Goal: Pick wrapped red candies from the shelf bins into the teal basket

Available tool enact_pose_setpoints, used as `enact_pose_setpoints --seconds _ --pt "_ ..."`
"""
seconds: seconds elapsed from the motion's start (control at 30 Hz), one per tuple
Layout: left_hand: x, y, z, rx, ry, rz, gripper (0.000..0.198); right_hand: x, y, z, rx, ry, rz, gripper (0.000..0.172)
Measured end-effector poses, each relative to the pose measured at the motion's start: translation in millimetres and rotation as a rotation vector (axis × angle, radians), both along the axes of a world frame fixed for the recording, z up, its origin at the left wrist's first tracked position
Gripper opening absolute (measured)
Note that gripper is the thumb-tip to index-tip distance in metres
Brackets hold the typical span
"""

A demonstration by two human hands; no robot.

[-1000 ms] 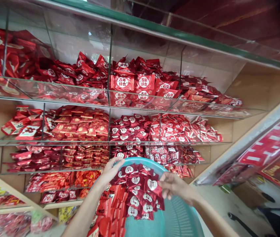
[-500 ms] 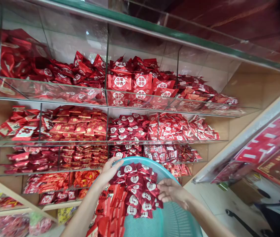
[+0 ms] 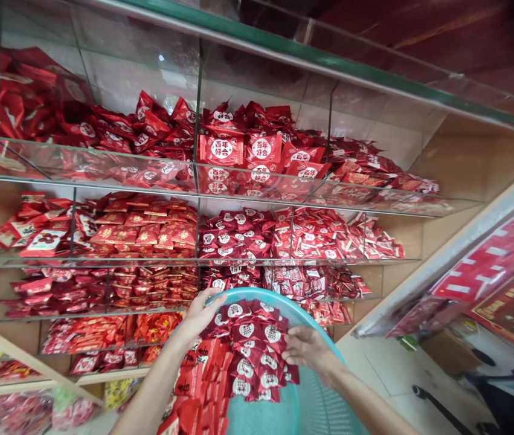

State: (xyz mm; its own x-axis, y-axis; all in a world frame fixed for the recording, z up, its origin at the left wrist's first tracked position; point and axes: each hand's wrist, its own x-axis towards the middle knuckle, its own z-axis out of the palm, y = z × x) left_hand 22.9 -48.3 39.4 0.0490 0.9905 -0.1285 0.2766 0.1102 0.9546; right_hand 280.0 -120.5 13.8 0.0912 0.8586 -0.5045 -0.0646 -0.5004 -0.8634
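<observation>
Dark red foil packets with white round labels [image 3: 252, 353] lie heaped in the teal plastic mesh basket [image 3: 324, 405]. The heap's long axis runs from the far rim to the near side. The left hand [image 3: 202, 313] is closed over the far rim. The right hand [image 3: 305, 351], fingers half curled, touches the heap's right edge; whether it pinches a packet cannot be told. The glass shelf edge [image 3: 284, 261] lies just beyond the rim. The basket's right half is bare mesh.
</observation>
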Motion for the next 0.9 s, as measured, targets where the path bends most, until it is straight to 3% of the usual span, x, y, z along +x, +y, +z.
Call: enact_pose_setpoints --seconds 0.1,0.17,0.23,0.33,0.4,0.47,0.53,0.67,0.9 --pt "1 1 -0.9 -0.008 0.014 0.010 0.042 5 0 2.1 -0.014 -0.112 0.046 0.033" --pt "2 1 -0.8 0.003 -0.003 0.029 0.043 7 3 15.4 0.061 -0.306 0.153 0.027" --pt "3 1 -0.6 0.019 -0.029 0.053 0.044 4 10 42.2 0.223 -0.512 0.292 0.022" --pt "3 1 -0.4 0.028 -0.050 0.070 0.045 -13 33 97.5 0.504 -0.629 0.450 0.020" --pt "3 0 -0.7 0.020 -0.038 0.075 0.045 -30 58 129.5 0.698 -0.631 0.437 0.018" --pt "2 -1 -1.8 0.012 -0.020 0.081 0.045 -46 88 147.7 0.792 -0.646 0.374 0.018" --pt "1 -1 -3.7 0.017 -0.010 0.078 0.045 -59 117 151.1 0.843 -0.738 0.305 0.016" --pt "0 0 -7.7 0.047 0.003 0.057 0.044 -73 159 136.0 0.789 -0.995 0.341 0.025" --pt "1 1 -5.1 0.025 0.026 0.063 0.044 -78 180 129.4 0.724 -1.127 0.406 0.038"
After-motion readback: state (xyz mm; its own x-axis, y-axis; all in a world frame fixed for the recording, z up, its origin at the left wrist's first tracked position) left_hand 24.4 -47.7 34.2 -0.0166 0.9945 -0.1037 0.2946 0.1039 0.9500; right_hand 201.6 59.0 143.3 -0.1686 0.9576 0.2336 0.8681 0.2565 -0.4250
